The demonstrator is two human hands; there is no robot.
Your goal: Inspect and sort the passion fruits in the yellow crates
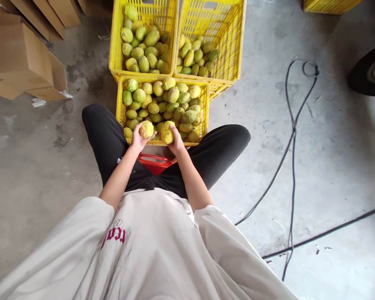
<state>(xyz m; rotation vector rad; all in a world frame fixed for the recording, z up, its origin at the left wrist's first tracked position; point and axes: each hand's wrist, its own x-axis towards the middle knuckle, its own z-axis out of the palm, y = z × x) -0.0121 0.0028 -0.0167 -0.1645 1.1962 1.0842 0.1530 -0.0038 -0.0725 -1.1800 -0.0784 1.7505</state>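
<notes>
My left hand is closed around a knobbly yellow lemon, with its top facing up. Another yellow lemon, a little larger, is gripped in my right hand, its thumb lying along the fruit's side. Both hands are side by side over the near edge of a yellow plastic crate between my knees. Inside that crate lie many green and yellow lemons, the nearest ones partly hidden by my hands.
Behind the near crate stand two more yellow crates, a left one and a right one, holding similar fruit. Something red with a slot is below my hands. Cardboard boxes are at left; black cable and a wheel at right.
</notes>
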